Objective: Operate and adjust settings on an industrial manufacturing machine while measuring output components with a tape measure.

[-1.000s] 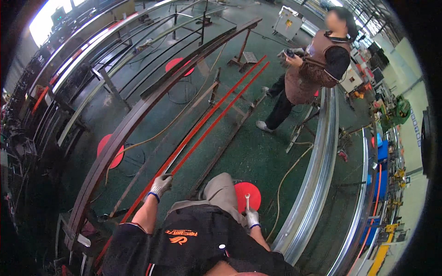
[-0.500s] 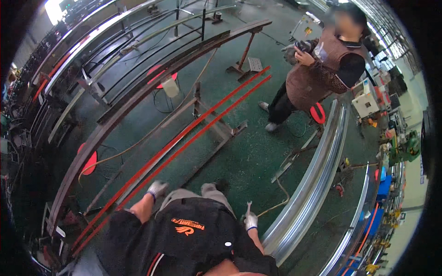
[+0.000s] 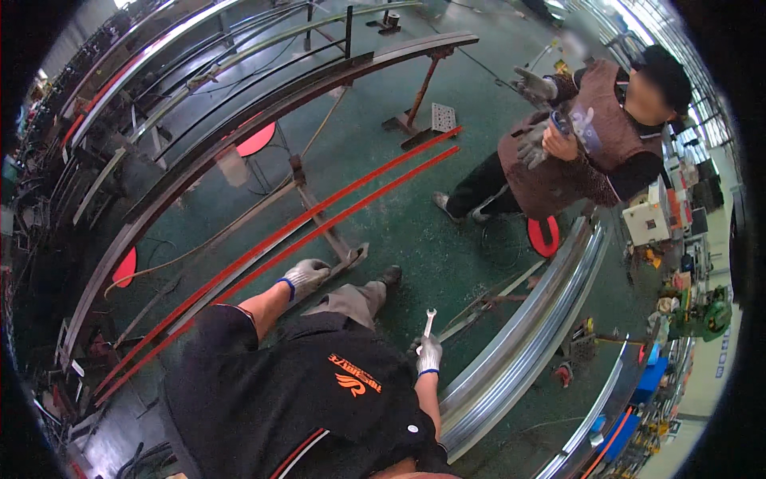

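My right hand [image 3: 429,355], in a white knitted glove with a blue cuff, is closed round an open-ended wrench [image 3: 431,322] whose jaw points up and away. It hangs at my right side, left of the long shiny metal profiles [image 3: 519,339]. My left hand [image 3: 306,278], gloved the same way, is held out ahead of my body with its fingers loosely bent. Nothing shows in it. Just beyond it run two long red-edged rails [image 3: 317,211], and in the picture the hand is apart from them.
A co-worker [image 3: 582,152] stands at the far right, one hand gloved and raised, the other holding a small dark object and a grey glove. Red round stools [image 3: 543,236] stand about. A curved dark beam [image 3: 239,124] on stands crosses the left. Benches with tools [image 3: 662,367] line the right.
My left hand has swung forward and to the right; the right hand has risen a little with the wrench. The view has shifted. The co-worker has raised and spread a gloved hand.
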`<state>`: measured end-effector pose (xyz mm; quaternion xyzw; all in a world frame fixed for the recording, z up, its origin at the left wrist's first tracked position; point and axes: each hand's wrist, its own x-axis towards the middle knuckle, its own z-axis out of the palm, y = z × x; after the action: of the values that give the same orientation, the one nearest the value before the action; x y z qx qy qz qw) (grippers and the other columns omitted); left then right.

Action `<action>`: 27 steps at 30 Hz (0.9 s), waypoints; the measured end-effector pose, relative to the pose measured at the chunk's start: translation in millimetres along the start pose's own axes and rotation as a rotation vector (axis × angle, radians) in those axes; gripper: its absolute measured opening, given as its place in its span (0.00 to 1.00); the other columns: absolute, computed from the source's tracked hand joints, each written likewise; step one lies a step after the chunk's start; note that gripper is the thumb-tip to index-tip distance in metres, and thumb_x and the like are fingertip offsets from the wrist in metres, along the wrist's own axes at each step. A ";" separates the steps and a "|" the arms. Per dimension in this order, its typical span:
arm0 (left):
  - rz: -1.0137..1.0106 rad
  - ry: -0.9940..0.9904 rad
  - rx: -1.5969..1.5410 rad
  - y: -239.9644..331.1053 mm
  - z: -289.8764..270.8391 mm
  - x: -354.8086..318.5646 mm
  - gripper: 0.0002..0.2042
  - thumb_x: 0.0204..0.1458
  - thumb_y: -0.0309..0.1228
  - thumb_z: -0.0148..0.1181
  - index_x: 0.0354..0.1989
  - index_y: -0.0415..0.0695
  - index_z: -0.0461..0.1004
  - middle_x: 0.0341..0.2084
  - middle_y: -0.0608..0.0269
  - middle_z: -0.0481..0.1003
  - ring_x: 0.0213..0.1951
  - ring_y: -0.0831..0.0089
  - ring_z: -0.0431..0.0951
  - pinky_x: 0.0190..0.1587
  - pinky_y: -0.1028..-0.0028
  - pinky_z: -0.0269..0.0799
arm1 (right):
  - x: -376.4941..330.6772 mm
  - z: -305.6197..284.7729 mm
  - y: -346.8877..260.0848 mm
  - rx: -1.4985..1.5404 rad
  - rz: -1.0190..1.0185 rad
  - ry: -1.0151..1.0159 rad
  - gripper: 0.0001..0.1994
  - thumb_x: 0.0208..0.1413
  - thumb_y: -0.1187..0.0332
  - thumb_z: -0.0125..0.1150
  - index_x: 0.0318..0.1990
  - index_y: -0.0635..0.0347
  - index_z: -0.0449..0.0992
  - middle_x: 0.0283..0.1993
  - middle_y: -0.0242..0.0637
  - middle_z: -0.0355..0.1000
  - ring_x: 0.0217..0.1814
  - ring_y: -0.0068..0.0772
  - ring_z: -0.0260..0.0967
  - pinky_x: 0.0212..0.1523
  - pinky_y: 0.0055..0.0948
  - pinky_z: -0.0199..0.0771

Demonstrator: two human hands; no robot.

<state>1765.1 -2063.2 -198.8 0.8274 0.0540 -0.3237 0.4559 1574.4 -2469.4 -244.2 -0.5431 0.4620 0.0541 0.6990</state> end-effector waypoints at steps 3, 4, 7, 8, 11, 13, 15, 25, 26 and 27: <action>-0.100 0.032 -0.009 8.8 10.5 57.1 0.21 0.58 0.42 0.59 0.53 0.39 0.79 0.38 0.59 0.82 0.36 0.69 0.80 0.40 0.68 0.76 | 59.5 -35.4 -29.5 -0.345 -0.062 0.005 0.07 0.65 0.70 0.53 0.46 0.63 0.73 0.25 0.36 0.71 0.20 0.31 0.70 0.18 0.33 0.72; -0.136 0.040 -0.033 14.0 16.8 73.5 0.21 0.58 0.41 0.58 0.52 0.39 0.79 0.37 0.59 0.82 0.35 0.69 0.80 0.39 0.68 0.76 | 86.9 -56.3 -36.9 -0.593 -0.156 -0.018 0.07 0.65 0.70 0.53 0.45 0.63 0.74 0.25 0.36 0.71 0.21 0.31 0.70 0.19 0.34 0.71; -0.137 0.048 0.010 66.9 19.2 127.0 0.25 0.55 0.47 0.56 0.49 0.38 0.80 0.42 0.49 0.82 0.46 0.55 0.82 0.51 0.62 0.74 | 134.1 -96.6 -68.2 -0.980 -0.404 -0.069 0.10 0.66 0.67 0.53 0.39 0.65 0.76 0.28 0.38 0.74 0.23 0.33 0.71 0.24 0.35 0.72; -0.112 0.060 0.011 84.0 15.4 145.6 0.25 0.55 0.47 0.56 0.50 0.38 0.80 0.42 0.49 0.82 0.46 0.55 0.82 0.51 0.62 0.74 | 148.1 -101.0 -78.4 -1.101 -0.487 -0.100 0.12 0.66 0.66 0.54 0.38 0.66 0.77 0.29 0.39 0.76 0.23 0.34 0.71 0.26 0.36 0.72; -0.037 0.086 -0.014 156.5 15.3 196.7 0.22 0.56 0.45 0.57 0.50 0.39 0.79 0.40 0.52 0.82 0.42 0.62 0.82 0.47 0.64 0.75 | 177.9 -113.0 -104.8 -1.169 -0.673 -0.022 0.21 0.67 0.54 0.55 0.37 0.69 0.78 0.28 0.38 0.75 0.23 0.34 0.67 0.27 0.39 0.69; 0.024 0.139 0.034 181.4 20.2 238.6 0.21 0.56 0.43 0.57 0.50 0.40 0.79 0.41 0.54 0.82 0.42 0.64 0.81 0.46 0.64 0.75 | 206.7 -114.9 -132.3 -0.832 -0.388 -0.122 0.23 0.65 0.49 0.57 0.36 0.66 0.78 0.26 0.36 0.72 0.22 0.30 0.64 0.25 0.35 0.64; -0.089 0.076 0.000 243.0 21.6 260.2 0.24 0.55 0.46 0.56 0.52 0.41 0.79 0.48 0.50 0.81 0.51 0.56 0.80 0.54 0.62 0.73 | 227.6 -103.7 -176.3 -0.657 -0.180 -0.135 0.24 0.64 0.47 0.58 0.35 0.65 0.78 0.26 0.34 0.70 0.22 0.27 0.62 0.23 0.32 0.61; -0.165 0.035 -0.058 344.1 62.5 426.6 0.23 0.58 0.44 0.56 0.55 0.41 0.77 0.43 0.54 0.82 0.37 0.66 0.83 0.43 0.64 0.78 | 475.9 -169.8 -298.4 -1.245 -0.641 -0.243 0.10 0.58 0.64 0.61 0.42 0.59 0.81 0.32 0.48 0.77 0.29 0.46 0.75 0.29 0.44 0.71; -0.233 0.079 -0.039 341.4 52.6 434.8 0.23 0.58 0.44 0.56 0.55 0.41 0.77 0.42 0.54 0.82 0.35 0.67 0.83 0.42 0.64 0.78 | 475.0 -113.9 -355.7 -1.673 -0.678 -0.413 0.08 0.57 0.64 0.60 0.39 0.56 0.81 0.36 0.52 0.78 0.33 0.54 0.76 0.30 0.50 0.70; -0.234 0.108 -0.091 357.1 49.1 448.7 0.23 0.58 0.44 0.56 0.55 0.41 0.78 0.41 0.55 0.82 0.34 0.69 0.82 0.40 0.65 0.78 | 498.5 -106.4 -388.1 -1.694 -0.729 -0.405 0.09 0.59 0.63 0.58 0.38 0.57 0.80 0.32 0.50 0.77 0.30 0.50 0.75 0.28 0.48 0.70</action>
<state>2230.6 -2400.8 -222.7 0.8101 0.1891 -0.3268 0.4485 2018.8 -2924.8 -318.4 -0.9615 -0.0596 0.2433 0.1127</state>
